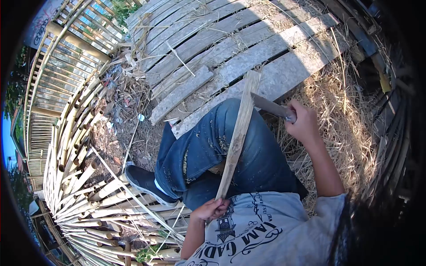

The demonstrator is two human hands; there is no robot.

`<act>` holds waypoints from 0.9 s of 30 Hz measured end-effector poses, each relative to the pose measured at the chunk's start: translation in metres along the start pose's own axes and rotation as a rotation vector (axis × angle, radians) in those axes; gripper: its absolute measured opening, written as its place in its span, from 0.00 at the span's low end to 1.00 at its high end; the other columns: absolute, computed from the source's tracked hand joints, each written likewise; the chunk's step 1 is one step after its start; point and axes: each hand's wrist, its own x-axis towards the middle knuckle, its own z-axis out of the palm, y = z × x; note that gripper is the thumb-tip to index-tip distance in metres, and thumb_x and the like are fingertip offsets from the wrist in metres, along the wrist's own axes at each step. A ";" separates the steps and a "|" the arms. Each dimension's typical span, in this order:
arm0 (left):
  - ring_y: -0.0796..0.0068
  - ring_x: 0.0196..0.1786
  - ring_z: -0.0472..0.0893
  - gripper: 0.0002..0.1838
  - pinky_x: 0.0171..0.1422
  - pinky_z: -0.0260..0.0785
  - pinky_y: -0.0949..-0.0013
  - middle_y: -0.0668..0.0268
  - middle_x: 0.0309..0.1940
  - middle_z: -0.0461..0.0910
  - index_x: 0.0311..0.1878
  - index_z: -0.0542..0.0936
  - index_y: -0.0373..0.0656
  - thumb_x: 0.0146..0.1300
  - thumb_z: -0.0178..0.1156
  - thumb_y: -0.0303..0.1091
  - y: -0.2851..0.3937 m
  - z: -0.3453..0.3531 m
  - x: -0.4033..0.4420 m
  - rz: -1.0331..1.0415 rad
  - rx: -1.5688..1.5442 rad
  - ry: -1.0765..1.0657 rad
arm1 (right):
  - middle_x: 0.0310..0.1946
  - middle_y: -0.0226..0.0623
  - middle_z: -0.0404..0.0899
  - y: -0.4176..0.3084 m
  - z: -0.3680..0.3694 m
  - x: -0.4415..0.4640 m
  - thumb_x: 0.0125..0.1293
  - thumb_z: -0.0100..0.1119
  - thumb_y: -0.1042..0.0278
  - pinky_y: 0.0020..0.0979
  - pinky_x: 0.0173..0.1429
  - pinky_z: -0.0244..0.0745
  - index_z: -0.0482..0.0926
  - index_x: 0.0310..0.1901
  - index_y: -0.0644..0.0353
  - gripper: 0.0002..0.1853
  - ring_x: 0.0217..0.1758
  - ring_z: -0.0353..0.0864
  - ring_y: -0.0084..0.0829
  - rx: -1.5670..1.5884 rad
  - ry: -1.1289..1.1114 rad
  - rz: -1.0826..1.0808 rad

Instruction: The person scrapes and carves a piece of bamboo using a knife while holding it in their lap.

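A long split bamboo slat [242, 126] lies slantwise across my raised knee in blue jeans. My left hand [210, 210] is closed around its lower end, near my shirt. In my right hand [303, 120], a broad grey-bladed knife [270, 106] is gripped by its handle, right of the knee. The blade's far end meets the slat's right edge near the top. Whether it has cut into the slat, I cannot tell.
Beyond my knees is a weathered plank platform [266, 53], with a loose board [182, 95] on its near left. Many bamboo poles [106, 190] lie to my left, below a bamboo fence [66, 66]. Dry straw [328, 128] covers the ground at right.
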 end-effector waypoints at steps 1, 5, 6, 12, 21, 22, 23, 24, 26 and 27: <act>0.91 0.14 0.50 0.35 0.14 0.35 0.81 0.81 0.16 0.53 0.28 0.63 0.49 0.56 0.45 0.78 0.005 0.006 0.002 0.007 0.055 0.047 | 0.19 0.41 0.76 -0.012 0.006 0.001 0.44 0.63 0.69 0.42 0.31 0.71 0.73 0.33 0.56 0.13 0.25 0.79 0.46 0.006 -0.021 -0.109; 0.94 0.14 0.47 0.32 0.14 0.35 0.84 0.82 0.18 0.52 0.32 0.63 0.48 0.62 0.45 0.72 0.001 -0.016 0.001 -0.036 0.025 -0.027 | 0.18 0.39 0.76 -0.021 0.035 0.024 0.42 0.65 0.65 0.42 0.30 0.72 0.73 0.31 0.56 0.14 0.24 0.79 0.45 0.092 -0.067 -0.366; 0.94 0.14 0.47 0.32 0.14 0.35 0.84 0.82 0.18 0.52 0.32 0.63 0.48 0.62 0.45 0.72 0.002 -0.016 0.000 -0.036 0.021 -0.019 | 0.18 0.39 0.76 -0.019 0.038 0.029 0.42 0.65 0.65 0.42 0.30 0.72 0.73 0.31 0.56 0.14 0.24 0.79 0.45 0.101 -0.071 -0.367; 0.96 0.14 0.48 0.30 0.14 0.36 0.86 0.84 0.19 0.53 0.32 0.64 0.49 0.61 0.49 0.71 -0.011 -0.028 0.015 -0.047 -0.078 -0.112 | 0.16 0.38 0.73 -0.003 0.047 0.056 0.44 0.65 0.60 0.38 0.28 0.71 0.72 0.25 0.58 0.14 0.21 0.78 0.41 0.026 0.070 -0.588; 0.96 0.16 0.51 0.28 0.16 0.39 0.88 0.83 0.21 0.58 0.34 0.69 0.46 0.64 0.50 0.67 -0.030 -0.033 0.014 0.000 -0.182 -0.111 | 0.22 0.42 0.78 0.020 0.048 0.093 0.52 0.59 0.60 0.42 0.34 0.74 0.75 0.29 0.60 0.12 0.28 0.81 0.45 -0.102 0.245 -0.122; 0.96 0.17 0.52 0.28 0.16 0.40 0.88 0.83 0.22 0.59 0.35 0.70 0.46 0.64 0.50 0.66 -0.037 -0.034 0.011 0.003 -0.160 -0.042 | 0.25 0.45 0.80 0.037 0.027 0.113 0.55 0.58 0.61 0.44 0.37 0.75 0.76 0.32 0.60 0.11 0.31 0.82 0.48 -0.227 0.210 0.298; 0.96 0.17 0.52 0.29 0.17 0.41 0.88 0.83 0.22 0.59 0.37 0.71 0.45 0.64 0.50 0.66 -0.041 -0.035 0.006 0.002 -0.132 0.031 | 0.30 0.50 0.82 0.065 0.004 0.123 0.57 0.56 0.61 0.48 0.41 0.75 0.78 0.38 0.57 0.11 0.35 0.82 0.53 -0.266 0.276 0.405; 0.96 0.17 0.52 0.29 0.17 0.41 0.88 0.83 0.22 0.59 0.37 0.71 0.45 0.64 0.50 0.66 -0.039 -0.034 0.002 0.012 -0.113 0.032 | 0.29 0.50 0.82 0.084 -0.020 0.125 0.56 0.56 0.62 0.48 0.38 0.73 0.77 0.37 0.56 0.10 0.33 0.81 0.52 -0.240 0.347 0.427; 0.95 0.19 0.54 0.29 0.17 0.42 0.87 0.82 0.22 0.60 0.38 0.72 0.43 0.65 0.50 0.64 -0.031 -0.027 -0.001 -0.020 -0.050 0.135 | 0.23 0.48 0.79 0.101 -0.056 0.115 0.55 0.57 0.66 0.44 0.33 0.72 0.76 0.35 0.58 0.08 0.28 0.81 0.49 -0.261 0.507 0.259; 0.95 0.19 0.54 0.30 0.18 0.42 0.87 0.81 0.23 0.61 0.36 0.71 0.42 0.64 0.50 0.67 -0.020 -0.020 -0.001 -0.035 -0.065 0.084 | 0.20 0.46 0.76 0.092 -0.065 0.105 0.54 0.57 0.68 0.42 0.31 0.71 0.75 0.34 0.59 0.07 0.25 0.80 0.47 -0.237 0.471 0.206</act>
